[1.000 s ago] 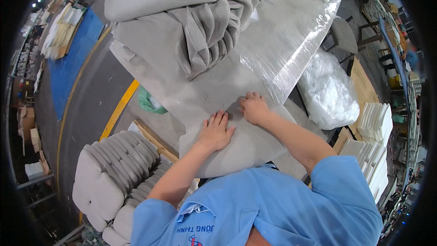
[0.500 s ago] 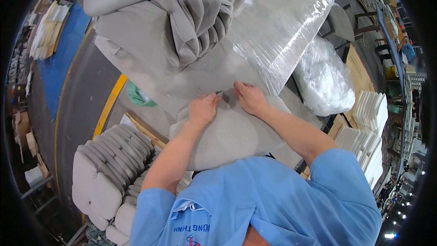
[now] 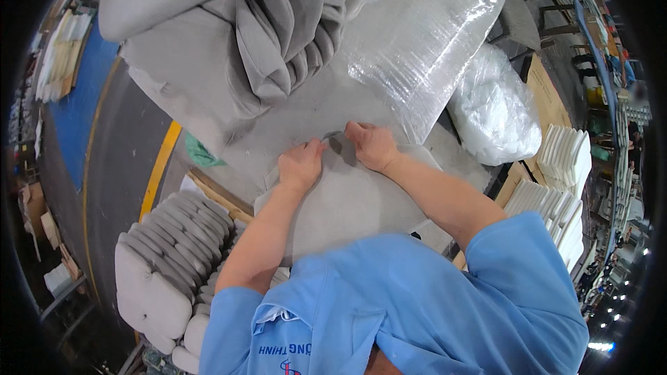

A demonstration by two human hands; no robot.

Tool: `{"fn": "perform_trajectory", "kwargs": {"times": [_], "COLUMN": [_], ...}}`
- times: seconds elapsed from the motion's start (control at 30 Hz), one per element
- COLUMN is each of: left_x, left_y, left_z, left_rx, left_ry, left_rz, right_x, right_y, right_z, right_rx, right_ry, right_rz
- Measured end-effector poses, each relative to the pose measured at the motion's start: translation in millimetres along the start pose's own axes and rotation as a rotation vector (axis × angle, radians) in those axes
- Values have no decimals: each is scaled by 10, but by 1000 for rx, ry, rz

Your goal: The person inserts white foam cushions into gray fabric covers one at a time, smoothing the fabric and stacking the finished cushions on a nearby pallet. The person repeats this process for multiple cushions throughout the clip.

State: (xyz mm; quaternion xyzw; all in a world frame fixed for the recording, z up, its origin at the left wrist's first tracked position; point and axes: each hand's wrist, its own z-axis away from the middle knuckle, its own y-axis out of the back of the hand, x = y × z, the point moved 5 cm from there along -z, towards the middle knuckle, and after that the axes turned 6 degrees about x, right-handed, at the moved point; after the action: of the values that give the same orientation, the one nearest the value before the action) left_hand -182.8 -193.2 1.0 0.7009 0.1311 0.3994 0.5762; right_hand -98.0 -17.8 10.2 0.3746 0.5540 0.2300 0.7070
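Blue shirt (image 3: 431, 292) biggest, lettering (image 3: 285, 349) smallest

Shirt: lower ctr. Pile of grey covers (image 3: 187, 55): upper L. Grey fabric piece (image 3: 351, 208): ctr, nr shirt. R hand (image 3: 373, 147) & L hand (image 3: 301, 164): ctr, fingers curled, pinching fabric's upper edge. Dk-blue lettering, upside down, on chest, lower ctr.
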Motion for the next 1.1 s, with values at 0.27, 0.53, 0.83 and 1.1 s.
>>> {"fn": "perform_trajectory", "kwargs": {"times": [0.27,0.53,0.83,1.1], "left_x": [-462,-575,-628,-782], "left_y": [474,318,481,1056], "left_z": [192,313,191,1043], "left_rx": [-306,-189,-208,-397], "left_ry": [2,175,203,134], "left_rz": [71,29,97,400], "right_x": [110,261,207,-177], "right_y": [402,291,314,1015], "right_z": [153,180,83,752], "right_rx": [-241,-52,-63,-558], "right_ry": [82,63,4,38], "right_rz": [60,21,79,86]}}
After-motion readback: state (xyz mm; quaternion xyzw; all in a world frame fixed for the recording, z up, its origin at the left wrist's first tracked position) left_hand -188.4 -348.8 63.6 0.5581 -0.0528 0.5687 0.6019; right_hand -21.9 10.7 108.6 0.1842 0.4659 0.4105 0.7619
